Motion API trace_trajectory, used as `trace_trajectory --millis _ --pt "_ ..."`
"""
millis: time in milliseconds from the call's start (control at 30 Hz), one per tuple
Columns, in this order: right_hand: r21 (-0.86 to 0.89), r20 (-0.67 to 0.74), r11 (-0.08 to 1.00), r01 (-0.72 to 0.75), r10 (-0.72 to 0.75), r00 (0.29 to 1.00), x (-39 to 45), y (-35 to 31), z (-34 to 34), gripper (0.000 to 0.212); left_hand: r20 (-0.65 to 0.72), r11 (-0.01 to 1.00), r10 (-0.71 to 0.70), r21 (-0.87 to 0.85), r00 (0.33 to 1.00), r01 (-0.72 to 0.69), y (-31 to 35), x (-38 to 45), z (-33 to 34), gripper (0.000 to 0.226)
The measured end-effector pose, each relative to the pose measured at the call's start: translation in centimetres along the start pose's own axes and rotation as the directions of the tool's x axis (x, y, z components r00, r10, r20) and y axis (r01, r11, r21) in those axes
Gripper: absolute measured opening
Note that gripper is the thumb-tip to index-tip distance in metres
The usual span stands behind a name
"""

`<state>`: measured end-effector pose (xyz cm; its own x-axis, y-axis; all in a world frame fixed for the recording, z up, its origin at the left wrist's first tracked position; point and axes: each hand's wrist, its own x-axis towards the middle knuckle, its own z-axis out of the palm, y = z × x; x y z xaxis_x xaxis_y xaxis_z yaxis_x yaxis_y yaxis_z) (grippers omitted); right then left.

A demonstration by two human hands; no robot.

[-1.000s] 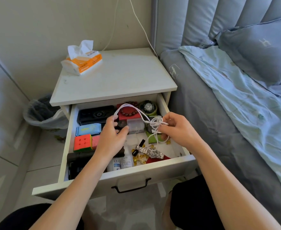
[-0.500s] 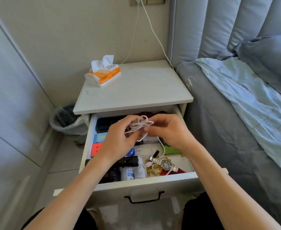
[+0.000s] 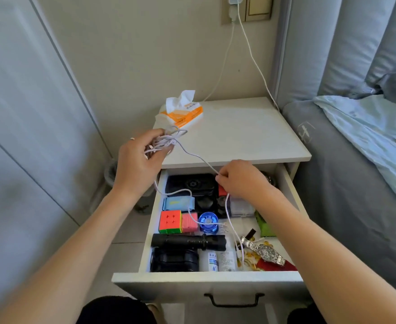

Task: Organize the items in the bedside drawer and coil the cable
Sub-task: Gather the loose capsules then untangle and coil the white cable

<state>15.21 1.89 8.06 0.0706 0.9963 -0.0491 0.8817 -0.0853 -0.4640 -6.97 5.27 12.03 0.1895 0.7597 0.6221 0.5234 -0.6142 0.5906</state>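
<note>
The coil is only partly made: the left grip (image 3: 143, 157) holds a loose bundle of cable (image 3: 193, 154), the right grip (image 3: 236, 181) pinches the strand, and the tail below lies unwound in the drawer (image 3: 206, 280).

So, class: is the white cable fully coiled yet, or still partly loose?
Partly loose. The left hand holds a bundle of the white cable; a strand runs to the right hand and trails into the drawer.

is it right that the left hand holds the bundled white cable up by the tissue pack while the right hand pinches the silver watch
Not quite. In the head view the right hand pinches the white cable, not the silver watch, which lies untouched in the drawer. The left hand does hold the bundle by the tissue pack.
</note>
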Motion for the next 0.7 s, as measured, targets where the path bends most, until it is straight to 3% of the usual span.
trace_trajectory --millis 67,267,433,567,700 --pt "-0.028 0.001 0.999 0.042 -0.042 0.999 1.2 -1.5 -0.9 0.033 -0.039 1.000 -0.004 -0.008 0.999 0.003 -0.1 0.1 0.2 0.021" --pt "0.277 -0.157 0.949 0.151 -0.110 0.981 4.1 -6.2 -4.4 0.031 -0.176 0.988 -0.016 -0.152 0.984 -0.012 1.4 2.3 -0.6 0.018" --pt "0.352 0.063 0.919 0.176 -0.211 0.975 3.6 -6.8 -4.1 0.018 -0.148 0.979 -0.059 -0.202 0.987 0.028 2.0 4.2 -1.3 0.016" --pt "0.183 0.196 0.952 0.244 -0.279 0.940 1.8 -6.0 -0.2 0.038 -0.074 0.936 -0.208 -0.305 0.975 0.177 1.3 3.9 -1.0 0.009" --pt "0.327 0.284 0.923 0.203 -0.301 0.910 1.1 -5.4 3.4 0.024 -0.082 0.885 -0.326 -0.376 0.942 0.274 0.7 2.6 -1.0 0.007"
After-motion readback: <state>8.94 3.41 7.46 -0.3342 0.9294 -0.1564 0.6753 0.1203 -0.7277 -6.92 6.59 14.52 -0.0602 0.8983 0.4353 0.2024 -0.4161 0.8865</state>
